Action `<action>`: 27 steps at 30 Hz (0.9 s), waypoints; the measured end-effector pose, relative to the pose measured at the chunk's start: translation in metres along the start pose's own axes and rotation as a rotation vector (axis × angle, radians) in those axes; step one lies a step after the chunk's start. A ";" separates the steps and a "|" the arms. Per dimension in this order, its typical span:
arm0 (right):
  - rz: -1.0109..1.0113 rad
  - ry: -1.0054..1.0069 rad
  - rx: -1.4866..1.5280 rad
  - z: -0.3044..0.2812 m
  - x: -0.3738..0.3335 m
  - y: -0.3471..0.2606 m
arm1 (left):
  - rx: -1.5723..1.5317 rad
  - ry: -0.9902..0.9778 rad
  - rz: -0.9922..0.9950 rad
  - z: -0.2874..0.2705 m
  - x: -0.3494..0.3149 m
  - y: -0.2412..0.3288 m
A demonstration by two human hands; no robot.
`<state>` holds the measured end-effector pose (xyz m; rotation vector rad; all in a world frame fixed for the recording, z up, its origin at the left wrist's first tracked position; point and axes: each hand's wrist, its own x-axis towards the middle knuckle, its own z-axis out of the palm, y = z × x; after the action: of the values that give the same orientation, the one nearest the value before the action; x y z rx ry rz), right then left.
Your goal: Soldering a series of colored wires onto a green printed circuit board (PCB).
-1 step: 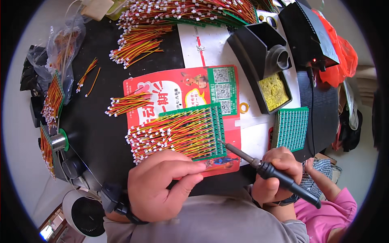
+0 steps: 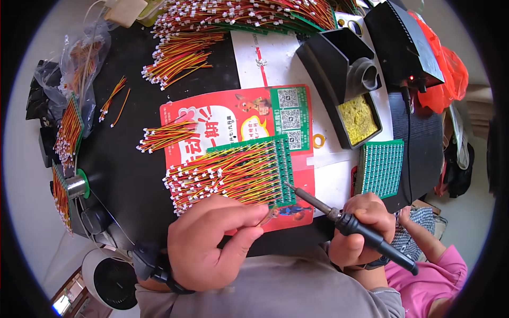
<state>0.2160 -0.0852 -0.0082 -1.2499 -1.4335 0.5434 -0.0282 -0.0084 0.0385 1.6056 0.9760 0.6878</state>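
Observation:
My left hand (image 2: 212, 241) is closed in a pinch at the near edge of the wired board. A thin brownish wire (image 2: 268, 215) shows between thumb and forefinger; the curled fingers hide the rest. In my right hand (image 2: 366, 225) is a black-handled soldering iron (image 2: 350, 222), its tip pointing up and left over the solder rows of the green circuit board (image 2: 287, 169). Whether the tip touches the board I cannot tell. Rows of red and yellow wires (image 2: 233, 175) with white connectors run leftward from the board, which lies on a red printed sheet (image 2: 244, 114).
A black iron holder with a yellow sponge (image 2: 359, 121) stands right, beside a black power unit (image 2: 403, 47). Bare green boards (image 2: 382, 168) are stacked nearby. Wire bundles (image 2: 183, 58) lie at the back; a solder spool (image 2: 77, 186) stands left. Another person's arm (image 2: 424, 233) is at right.
The thin wire now shows between my left fingertips, where before it was out of sight. My right hand and the iron have barely moved.

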 end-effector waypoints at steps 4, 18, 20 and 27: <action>-0.007 -0.071 -0.044 -0.007 0.003 -0.003 | 0.192 0.039 0.182 0.001 0.005 -0.005; -0.031 -0.017 -0.079 -0.005 0.004 -0.005 | 0.511 0.012 0.451 0.020 0.006 -0.019; -0.060 -0.069 -0.010 -0.008 0.006 -0.003 | 0.571 -0.015 0.468 0.020 0.004 -0.020; -0.089 -0.062 -0.026 -0.007 0.007 -0.002 | 0.717 0.015 0.475 0.025 0.005 -0.023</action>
<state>0.2228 -0.0820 -0.0020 -1.1923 -1.5442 0.5084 -0.0101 -0.0143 0.0093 2.5178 0.9073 0.7024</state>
